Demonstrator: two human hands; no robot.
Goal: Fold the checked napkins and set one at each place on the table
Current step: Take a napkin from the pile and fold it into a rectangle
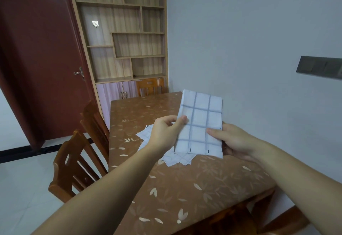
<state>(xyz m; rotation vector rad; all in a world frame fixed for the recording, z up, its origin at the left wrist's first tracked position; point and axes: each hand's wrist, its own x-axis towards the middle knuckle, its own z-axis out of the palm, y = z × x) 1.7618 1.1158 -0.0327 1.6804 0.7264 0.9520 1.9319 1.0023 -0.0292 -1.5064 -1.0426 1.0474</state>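
Between the hands: folded napkin [200,123], white with blue-grey checks, long rectangle, held up off the table, far end tipped away from the person.
Left hand [164,135]: pinches the napkin's left edge about mid-length, thumb on the top face, fingers behind.
Right hand [233,142]: grips the lower right side, thumb flat across the top face, fingers underneath and mostly hidden.
Hands state: apart, one on each side, both clamped on the same napkin.
Below the hands: loose napkins [177,160], same check, spread and overlapping on the table; count cannot tell, partly hidden.
Under those: table [185,188], brown cover with pale leaf print, running from near the person to past the hands.
Left of left hand: near chair [74,170] and next chair [94,122], wooden, at the table's long side.
Beyond the hands: far chair [149,86] at the far end.
Further beyond, left: wooden shelf unit [125,31], cupboard doors at its base; dark red door [37,59] beside it, standing open.
Right of right hand: grey wall [249,40] close along the table edge; dark switch panel [320,66] on it.
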